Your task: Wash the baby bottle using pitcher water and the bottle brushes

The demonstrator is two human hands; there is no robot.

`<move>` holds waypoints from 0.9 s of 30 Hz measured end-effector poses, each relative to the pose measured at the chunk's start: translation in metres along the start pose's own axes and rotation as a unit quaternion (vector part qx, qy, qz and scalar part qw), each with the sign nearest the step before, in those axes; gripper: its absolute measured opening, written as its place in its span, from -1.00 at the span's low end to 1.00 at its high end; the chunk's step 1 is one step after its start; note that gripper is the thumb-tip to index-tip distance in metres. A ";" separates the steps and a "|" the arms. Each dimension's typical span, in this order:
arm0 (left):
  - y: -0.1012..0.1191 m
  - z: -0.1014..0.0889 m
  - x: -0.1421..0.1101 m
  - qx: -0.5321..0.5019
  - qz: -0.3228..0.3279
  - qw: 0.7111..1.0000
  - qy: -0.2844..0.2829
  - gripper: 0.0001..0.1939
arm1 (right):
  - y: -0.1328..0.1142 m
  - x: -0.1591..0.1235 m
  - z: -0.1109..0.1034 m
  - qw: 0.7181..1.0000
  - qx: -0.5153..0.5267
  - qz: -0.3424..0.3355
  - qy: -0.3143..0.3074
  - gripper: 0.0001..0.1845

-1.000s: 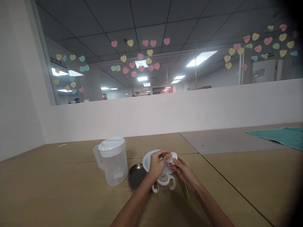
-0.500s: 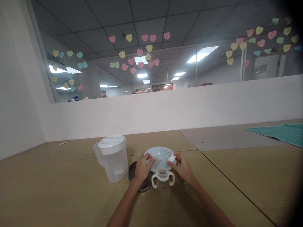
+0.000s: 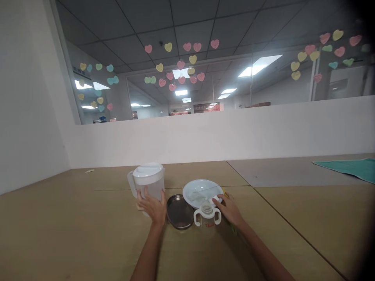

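Observation:
My left hand point(image 3: 152, 205) is spread in front of a translucent plastic pitcher point(image 3: 149, 180) with a white lid, its fingers against the lower body. Whether they bear on the pitcher's wall I cannot tell. At the right rim of a white bowl point(image 3: 202, 182), my right hand point(image 3: 230, 209) has its fingertips closed on a small white cap-like piece point(image 3: 215, 199). A translucent piece point(image 3: 197, 196) lies in the bowl. Just in front of the bowl stands an uncapped clear bottle point(image 3: 208, 225) with two white handles, upright, between my forearms.
Between pitcher and bottle lies a dark metal dish point(image 3: 179, 212). Something yellow-green point(image 3: 233, 229) shows partly behind my right wrist. A teal cloth point(image 3: 348, 168) lies at the far right of the table. A white wall point(image 3: 190, 142) with a window above borders the table's back.
My left hand has moved left from over the bowl to the pitcher, its fingers now spread. My right hand has lowered the white piece to the bowl's rim. The view has shifted slightly.

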State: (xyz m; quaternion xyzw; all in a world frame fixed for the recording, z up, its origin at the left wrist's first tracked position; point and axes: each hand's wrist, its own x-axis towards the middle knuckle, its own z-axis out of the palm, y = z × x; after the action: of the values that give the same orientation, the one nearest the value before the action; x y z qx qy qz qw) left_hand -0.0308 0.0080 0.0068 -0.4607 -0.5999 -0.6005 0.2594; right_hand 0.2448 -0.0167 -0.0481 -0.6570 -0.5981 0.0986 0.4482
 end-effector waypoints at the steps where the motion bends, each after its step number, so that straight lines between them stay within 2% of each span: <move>1: -0.002 -0.001 0.003 0.014 -0.018 1.000 -0.009 -0.19 | 0.000 0.000 0.001 1.000 -0.003 0.002 -0.002 -0.43; 5: -0.007 0.002 0.007 0.005 -0.077 0.996 -0.034 0.09 | 0.003 -0.002 0.007 1.000 -0.025 -0.004 0.016 -0.48; 9: -0.016 0.004 0.007 -0.060 -0.057 0.996 -0.044 0.06 | 0.006 -0.003 0.013 0.998 -0.047 -0.030 0.032 -0.53; 12: -0.016 0.001 0.007 -0.055 -0.029 0.997 -0.046 0.01 | 0.007 -0.002 0.013 0.997 -0.060 -0.026 0.031 -0.50; 16: -0.008 -0.002 0.005 -0.056 0.050 0.995 -0.062 -0.04 | 0.008 -0.002 0.014 0.998 -0.058 -0.022 0.031 -0.47; 20: -0.003 0.001 0.003 -0.078 0.146 0.984 -0.064 -0.12 | 0.004 -0.004 0.012 0.995 -0.044 -0.060 0.060 -0.47; 24: -0.004 0.006 -0.001 -0.091 0.248 0.962 -0.075 -0.22 | -0.009 -0.008 -0.002 0.984 0.001 -0.132 0.119 -0.51; 27: -0.006 0.008 -0.002 -0.090 0.285 0.951 -0.080 -0.26 | -0.020 -0.014 -0.011 0.982 0.035 -0.142 0.119 -0.54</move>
State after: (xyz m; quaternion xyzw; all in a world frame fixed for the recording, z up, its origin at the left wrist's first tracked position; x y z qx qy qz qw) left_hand -0.0331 0.0155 0.0006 -0.6807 -0.4057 -0.5142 0.3282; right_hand 0.2342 -0.0368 -0.0329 -0.5559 -0.6239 -0.0241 0.5487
